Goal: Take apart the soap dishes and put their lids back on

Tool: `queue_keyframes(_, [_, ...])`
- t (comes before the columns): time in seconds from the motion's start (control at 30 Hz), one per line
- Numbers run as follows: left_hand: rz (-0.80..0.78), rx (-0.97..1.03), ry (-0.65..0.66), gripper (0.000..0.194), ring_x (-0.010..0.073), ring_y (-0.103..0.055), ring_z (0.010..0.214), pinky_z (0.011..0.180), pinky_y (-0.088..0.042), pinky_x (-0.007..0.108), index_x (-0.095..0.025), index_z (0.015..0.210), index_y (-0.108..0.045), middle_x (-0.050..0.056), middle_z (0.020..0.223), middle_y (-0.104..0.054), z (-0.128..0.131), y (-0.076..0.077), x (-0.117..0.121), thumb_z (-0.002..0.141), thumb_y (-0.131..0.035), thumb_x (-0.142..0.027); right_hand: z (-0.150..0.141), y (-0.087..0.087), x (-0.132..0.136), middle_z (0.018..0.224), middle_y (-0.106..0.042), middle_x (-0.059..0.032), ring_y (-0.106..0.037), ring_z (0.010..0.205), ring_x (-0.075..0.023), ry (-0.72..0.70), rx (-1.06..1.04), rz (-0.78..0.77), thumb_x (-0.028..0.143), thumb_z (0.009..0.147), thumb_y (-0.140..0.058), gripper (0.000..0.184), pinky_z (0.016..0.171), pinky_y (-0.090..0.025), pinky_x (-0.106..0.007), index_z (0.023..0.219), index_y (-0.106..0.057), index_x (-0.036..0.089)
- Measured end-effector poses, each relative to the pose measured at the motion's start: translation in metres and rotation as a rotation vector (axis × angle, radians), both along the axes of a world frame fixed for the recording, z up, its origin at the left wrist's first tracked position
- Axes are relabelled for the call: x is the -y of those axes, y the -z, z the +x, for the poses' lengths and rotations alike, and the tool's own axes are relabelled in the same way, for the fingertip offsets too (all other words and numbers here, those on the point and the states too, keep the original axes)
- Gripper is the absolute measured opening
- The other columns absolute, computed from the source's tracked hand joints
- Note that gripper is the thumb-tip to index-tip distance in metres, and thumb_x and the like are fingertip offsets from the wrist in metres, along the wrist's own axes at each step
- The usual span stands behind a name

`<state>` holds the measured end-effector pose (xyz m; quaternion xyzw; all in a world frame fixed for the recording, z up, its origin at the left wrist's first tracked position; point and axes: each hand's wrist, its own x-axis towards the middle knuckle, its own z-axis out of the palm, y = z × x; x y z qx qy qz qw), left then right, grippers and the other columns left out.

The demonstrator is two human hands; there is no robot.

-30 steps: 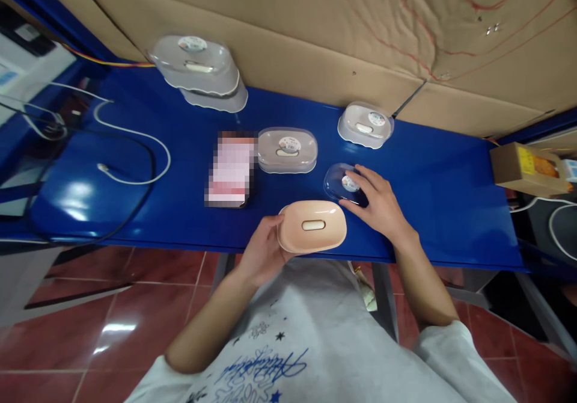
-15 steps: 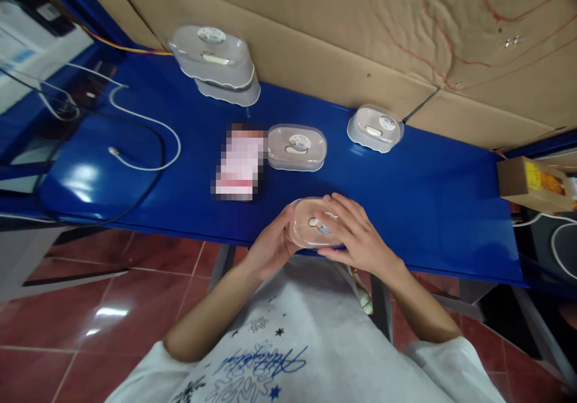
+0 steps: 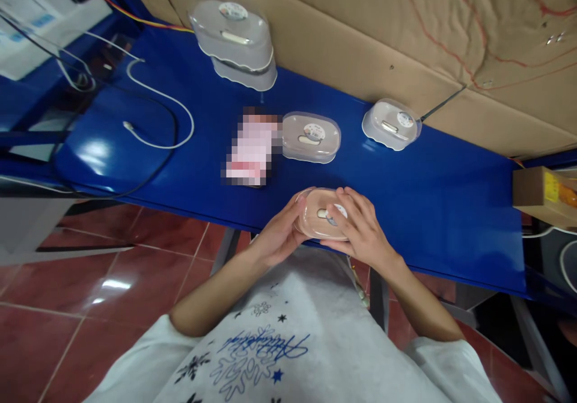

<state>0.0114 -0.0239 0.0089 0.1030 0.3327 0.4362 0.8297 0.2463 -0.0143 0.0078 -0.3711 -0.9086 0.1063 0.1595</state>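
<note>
Blue tabletop point(image 3: 442, 192) spreads past the lidded peach box point(image 3: 312, 215) that our half-curled left hand point(image 3: 282, 230) and right hand point(image 3: 366, 231) hold, ideally level.

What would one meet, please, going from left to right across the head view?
Curled white cable, pixelated pink rectangle, clear-covered peach oval plastic box, small whitish oval plastic box, brown cardboard box.
</note>
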Motion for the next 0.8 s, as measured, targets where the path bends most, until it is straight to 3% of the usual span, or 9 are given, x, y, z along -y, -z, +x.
queue_keyframes(0.13, [-0.011, 0.033, 0.024, 0.053, 0.0271, -0.071, 0.124, 0.099, -0.061, 0.034, -0.020, 0.135, -0.074, 0.012, 0.140, -0.074, 0.001, 0.003, -0.002, 0.098, -0.074, -0.059, 0.007, 0.008, -0.001, 0.174, -0.044, -0.0080, -0.039, 0.161, -0.0434, 0.039, -0.028, -0.056, 0.064, 0.093, -0.076, 0.078, 0.125, -0.038, -0.075, 0.162, -0.048, 0.042])
queue_keyframes(0.33, [-0.049, 0.069, 0.027, 0.048, 0.0255, -0.072, 0.122, 0.094, -0.062, 0.033, -0.024, 0.136, -0.073, 0.009, 0.139, -0.075, 0.002, 0.002, -0.003, 0.102, -0.068, -0.058, 0.009, 0.012, 0.001, 0.166, -0.055, -0.0026, -0.044, 0.158, -0.0431, 0.059, -0.024, -0.047, 0.069, 0.091, -0.076, 0.062, 0.124, -0.039, -0.076, 0.148, -0.064, 0.046])
queue_keyframes(0.47, [-0.001, 0.086, 0.020, 0.053, 0.0284, -0.068, 0.131, 0.100, -0.060, 0.037, -0.025, 0.145, -0.067, 0.010, 0.147, -0.071, 0.003, 0.002, -0.002, 0.104, -0.064, -0.058, 0.005, 0.011, 0.001, 0.167, -0.054, -0.0028, -0.044, 0.158, -0.0412, 0.068, -0.066, 0.049, 0.065, 0.093, -0.077, 0.065, 0.122, -0.043, -0.073, 0.152, -0.059, 0.045])
queue_keyframes(0.6, [0.043, 0.029, 0.022, 0.056, 0.0290, -0.064, 0.137, 0.102, -0.059, 0.037, -0.027, 0.147, -0.063, 0.009, 0.155, -0.065, 0.004, 0.004, -0.002, 0.103, -0.065, -0.062, 0.003, 0.009, 0.000, 0.169, -0.051, -0.0015, -0.043, 0.159, -0.0418, 0.075, -0.072, 0.006, 0.066, 0.093, -0.075, 0.068, 0.123, -0.042, -0.072, 0.155, -0.055, 0.047])
queue_keyframes(0.73, [0.079, -0.007, 0.016, 0.056, 0.0289, -0.064, 0.135, 0.098, -0.060, 0.036, -0.029, 0.146, -0.062, 0.009, 0.156, -0.063, 0.002, 0.003, 0.000, 0.102, -0.065, -0.063, 0.003, 0.008, 0.001, 0.171, -0.049, -0.0021, -0.041, 0.160, -0.0418, 0.066, -0.037, 0.024, 0.066, 0.093, -0.076, 0.072, 0.124, -0.042, -0.071, 0.158, -0.050, 0.048])
queue_keyframes(0.8, [0.101, -0.026, -0.004, 0.056, 0.0286, -0.067, 0.130, 0.094, -0.060, 0.034, -0.029, 0.145, -0.063, 0.009, 0.153, -0.065, 0.002, 0.002, 0.001, 0.099, -0.072, -0.059, 0.002, 0.007, 0.001, 0.173, -0.046, -0.0022, -0.039, 0.161, -0.0415, 0.058, -0.014, 0.034, 0.064, 0.094, -0.075, 0.074, 0.124, -0.042, -0.070, 0.160, -0.047, 0.048])
